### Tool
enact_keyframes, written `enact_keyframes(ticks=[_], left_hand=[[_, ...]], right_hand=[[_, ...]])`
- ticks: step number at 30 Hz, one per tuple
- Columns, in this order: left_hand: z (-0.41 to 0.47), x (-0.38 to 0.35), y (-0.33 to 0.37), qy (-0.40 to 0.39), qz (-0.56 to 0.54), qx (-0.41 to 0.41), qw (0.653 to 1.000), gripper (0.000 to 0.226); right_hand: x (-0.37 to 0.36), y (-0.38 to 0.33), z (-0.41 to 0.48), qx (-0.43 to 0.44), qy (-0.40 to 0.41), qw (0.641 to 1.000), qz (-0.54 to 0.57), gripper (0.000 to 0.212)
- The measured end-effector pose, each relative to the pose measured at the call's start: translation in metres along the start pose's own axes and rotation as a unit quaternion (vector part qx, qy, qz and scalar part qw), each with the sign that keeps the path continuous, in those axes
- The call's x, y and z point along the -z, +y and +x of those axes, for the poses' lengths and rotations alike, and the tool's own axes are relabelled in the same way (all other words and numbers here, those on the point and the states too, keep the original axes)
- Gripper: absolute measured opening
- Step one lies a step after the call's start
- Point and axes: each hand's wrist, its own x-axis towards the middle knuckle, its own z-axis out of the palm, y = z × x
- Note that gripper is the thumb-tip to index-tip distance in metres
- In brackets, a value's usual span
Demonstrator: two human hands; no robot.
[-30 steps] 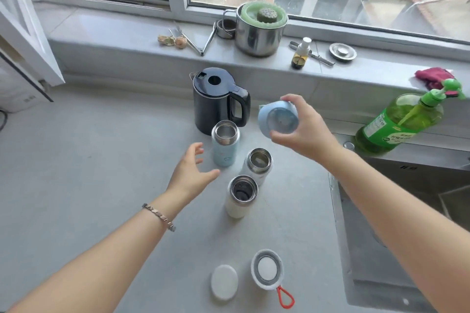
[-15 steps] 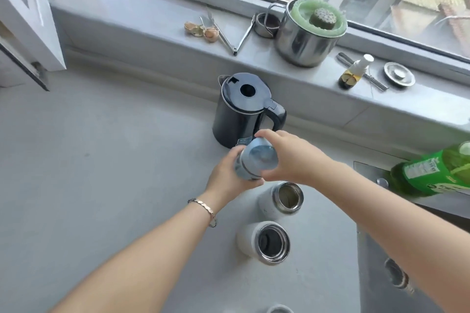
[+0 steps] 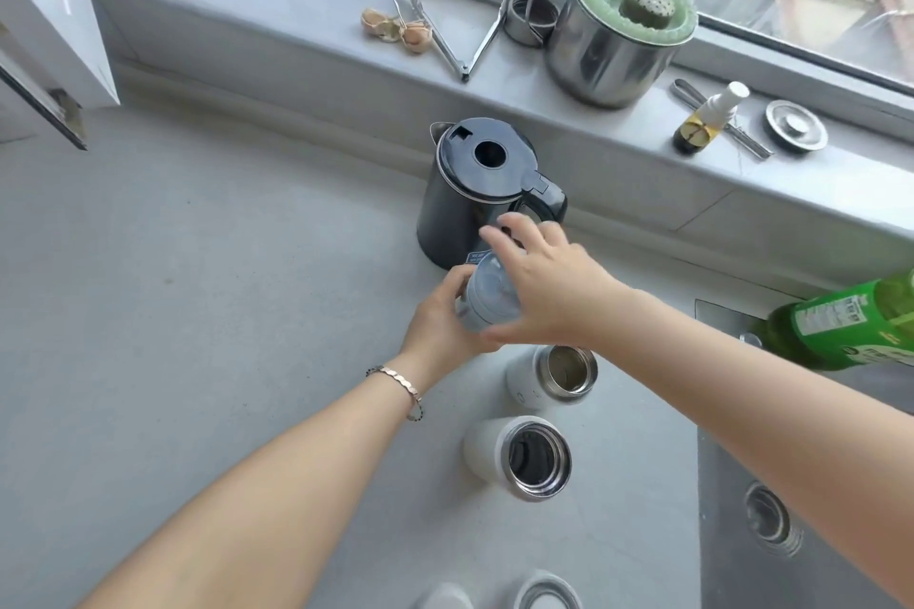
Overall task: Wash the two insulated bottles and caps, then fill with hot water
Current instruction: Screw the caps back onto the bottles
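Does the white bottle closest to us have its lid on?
No, it is open. The nearest white bottle shows its bare steel rim and dark inside, with no cap on it.

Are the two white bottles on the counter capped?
No, the nearer white bottle and the farther white bottle both stand with open steel mouths showing.

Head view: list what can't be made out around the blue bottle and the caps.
Head view:
- blue bottle: top blurred, covered by right hand, whose grip is unclear; left hand hides its body.
- caps: cut off by bottom edge.
- soap bottle: pump beyond right edge.
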Motion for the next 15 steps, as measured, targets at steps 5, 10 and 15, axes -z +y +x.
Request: enact_keyframes(ticks=[5, 10, 15], left_hand=[[0.003, -0.006, -0.007, -0.029, -0.027, -0.008, 0.999, 0.076], [0.01, -0.012, 0.003, -0.03, -0.002, 0.004, 1.0, 0.069], [-0.01, 0.01, 0.024, -0.035, -0.008, -0.015, 0.999, 0.067]], right_hand=[[-0.006, 0.0, -0.001, -0.014, 0.007, 0.999, 0.033, 0.067], [-0.006, 0.006, -0.001, -0.074, 0.029, 0.991, 0.109, 0.063], [0.018, 0.016, -0.021, -0.066, 0.015, 0.964, 0.258, 0.064]])
